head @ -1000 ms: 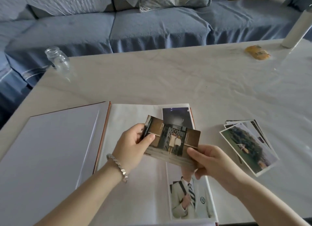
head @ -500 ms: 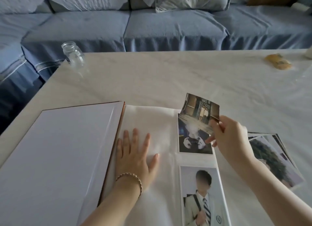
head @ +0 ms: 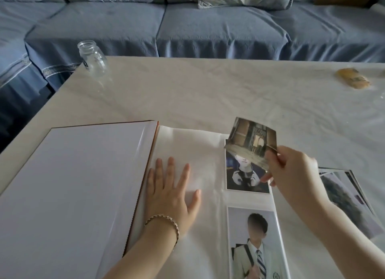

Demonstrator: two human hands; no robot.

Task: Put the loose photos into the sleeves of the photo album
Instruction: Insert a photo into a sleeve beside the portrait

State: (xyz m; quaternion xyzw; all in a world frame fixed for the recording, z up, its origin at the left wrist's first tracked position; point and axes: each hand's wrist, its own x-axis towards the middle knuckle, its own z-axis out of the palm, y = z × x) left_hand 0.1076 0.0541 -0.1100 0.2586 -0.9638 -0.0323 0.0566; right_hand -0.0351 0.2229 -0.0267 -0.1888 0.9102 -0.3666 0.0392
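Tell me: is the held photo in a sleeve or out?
Out. The right hand pinches the photo in the air, over the album page.

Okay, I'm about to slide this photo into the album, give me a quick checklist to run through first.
1. Grip on the photo: right hand pinches its lower right corner. Ok.
2. Page held down: left hand lies flat on it. Ok.
3. Free sleeve: upper portrait and lower portrait fill the right column; no opening shows in the blank left column. Cannot tell.
4. Photo lined up: it hangs tilted over the upper portrait. Not ok.
5. Pile out of the way: on the table, right of the page. Ok.
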